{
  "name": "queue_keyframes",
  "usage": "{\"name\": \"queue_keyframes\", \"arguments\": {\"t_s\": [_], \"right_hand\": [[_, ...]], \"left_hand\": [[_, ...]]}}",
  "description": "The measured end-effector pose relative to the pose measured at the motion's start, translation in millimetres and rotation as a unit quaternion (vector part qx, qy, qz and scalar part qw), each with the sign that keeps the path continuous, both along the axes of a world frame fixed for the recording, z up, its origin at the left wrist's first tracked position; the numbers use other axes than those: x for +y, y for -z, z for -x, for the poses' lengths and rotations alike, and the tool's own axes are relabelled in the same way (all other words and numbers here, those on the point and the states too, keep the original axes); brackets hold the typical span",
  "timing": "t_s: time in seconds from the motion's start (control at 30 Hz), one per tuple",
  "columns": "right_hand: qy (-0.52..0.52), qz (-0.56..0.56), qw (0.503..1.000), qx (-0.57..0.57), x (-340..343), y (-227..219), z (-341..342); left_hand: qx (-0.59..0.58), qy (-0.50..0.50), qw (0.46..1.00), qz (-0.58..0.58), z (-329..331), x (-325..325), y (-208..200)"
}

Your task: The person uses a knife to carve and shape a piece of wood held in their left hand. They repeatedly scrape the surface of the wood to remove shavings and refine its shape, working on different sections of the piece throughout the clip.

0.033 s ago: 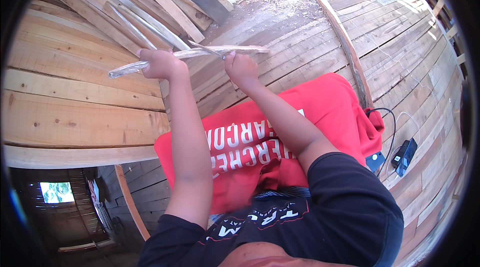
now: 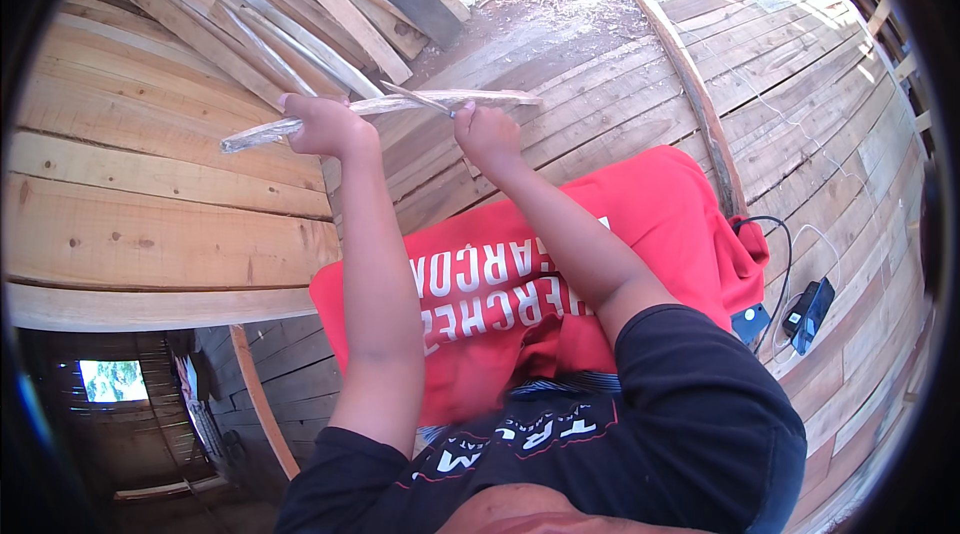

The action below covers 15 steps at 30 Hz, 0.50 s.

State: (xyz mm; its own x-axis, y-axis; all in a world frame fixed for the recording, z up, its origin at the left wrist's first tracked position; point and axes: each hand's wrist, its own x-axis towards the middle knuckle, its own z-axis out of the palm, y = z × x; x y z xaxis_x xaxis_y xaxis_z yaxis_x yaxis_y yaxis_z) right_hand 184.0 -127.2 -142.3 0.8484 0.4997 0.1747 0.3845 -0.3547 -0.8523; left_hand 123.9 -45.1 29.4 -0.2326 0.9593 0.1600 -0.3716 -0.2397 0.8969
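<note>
Gripped in my left hand (image 2: pixel 335 129) is a long, slim wooden stick (image 2: pixel 505 97) with a rough, whittled surface. It lies slantwise before me, its near-left end jutting past my fist and its far end reaching right, beyond my other hand. My right hand (image 2: pixel 490 141) is closed around a knife, whose handle is mostly hidden by my fingers. The knife's thin blade (image 2: pixel 418 97) points up and left across the stick, between my two hands; whether its edge touches the wood, I cannot tell. A red cloth (image 2: pixel 660 204) with white lettering covers my lap under both forearms.
Pale planks (image 2: pixel 170 234) form a raised surface at left, with long timber pieces (image 2: pixel 330 19) piled behind. Wood shavings (image 2: pixel 580 19) litter the far plank floor (image 2: pixel 790 64). A narrow beam (image 2: pixel 690 84) crosses it. At right lie a black device (image 2: pixel 808 314) and cables.
</note>
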Motion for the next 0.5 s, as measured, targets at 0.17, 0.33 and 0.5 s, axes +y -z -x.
{"name": "queue_keyframes", "arguments": {"t_s": [0.17,0.33,0.5], "right_hand": [[0.015,0.014,0.999,0.039,-10,-4,-6],[0.04,0.049,0.985,0.162,-31,18,-42],[-0.011,0.013,0.984,0.178,-37,31,-63]], "left_hand": [[-0.075,0.369,0.913,-0.16,41,21,19],[-0.019,0.38,0.875,-0.298,43,20,18],[-0.056,0.393,0.898,-0.188,11,-6,11]]}}
